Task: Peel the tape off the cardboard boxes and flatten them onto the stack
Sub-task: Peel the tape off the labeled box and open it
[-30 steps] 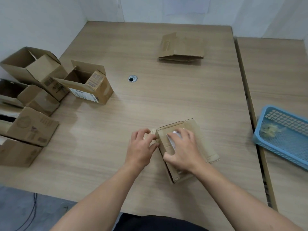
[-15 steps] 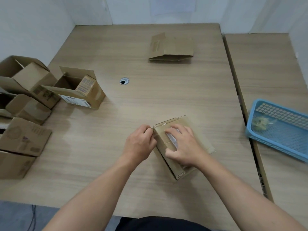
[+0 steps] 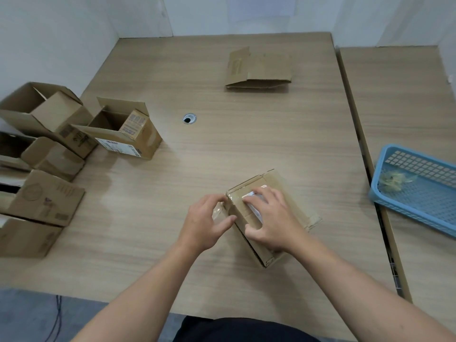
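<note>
A small taped cardboard box lies on the wooden table in front of me. My right hand rests on top of it, fingers spread over a white label, thumb against the near side. My left hand is at the box's left end and pinches a strip of clear tape that stands partly lifted off the corner. A stack of flattened boxes lies at the far side of the table.
Several open cardboard boxes crowd the table's left edge. A blue plastic basket holding crumpled tape sits on the adjoining table at right. A round cable hole is near the table's middle. White walls close the back and left.
My left hand has drawn the tape a little away from the box's left end. My right hand stays pressed on the box top. The camera view shifted slightly.
</note>
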